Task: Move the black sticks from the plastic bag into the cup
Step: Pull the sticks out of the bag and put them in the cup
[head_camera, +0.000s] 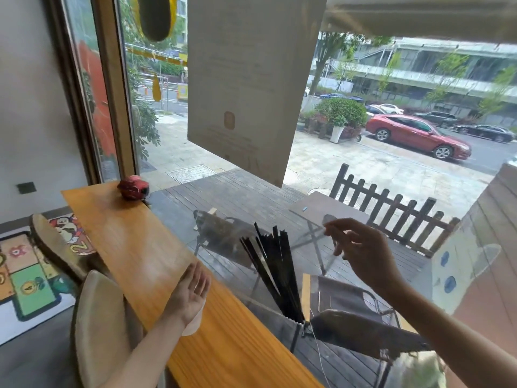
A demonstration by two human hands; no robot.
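A fan of black sticks (275,270) stands upright against the window glass, just past the wooden counter's far edge. Their lower ends gather at a white jagged edge (293,322); whether this is a bag or a cup rim I cannot tell. My right hand (361,253) is raised just right of the stick tops. Its fingers are loosely curled, forefinger and thumb close together. Whether they pinch clear plastic is not visible. My left hand (193,289) lies open, palm up, over the counter. A white cup-like object (193,324) shows partly under its wrist.
The long wooden counter (134,247) runs along the window. A red round object (133,187) sits at its far end. A beige chair back (98,326) stands at its near side. A large paper sheet (246,79) hangs on the glass above.
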